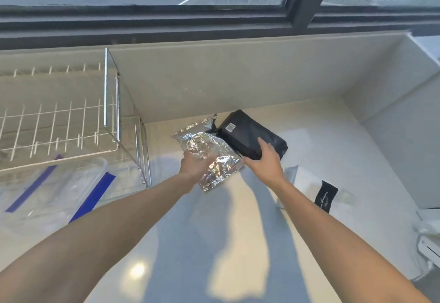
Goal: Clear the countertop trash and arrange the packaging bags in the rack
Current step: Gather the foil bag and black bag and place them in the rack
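While right hand [263, 163] clamps the black pouch [252, 135] at far counter, left hand [196, 166] fingers lie spread on foil bag [209, 152] beside it; pinch edges firmly, then lift twd wire rack [57, 121] at left.

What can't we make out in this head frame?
- Black bag: its near end is covered by the right hand; label print too small to read.
- Silver foil bag: partly under the left hand, grip unclear.
- Wire rack: cut off by left edge.
- Clear bags with blue strips: blurred under the rack.
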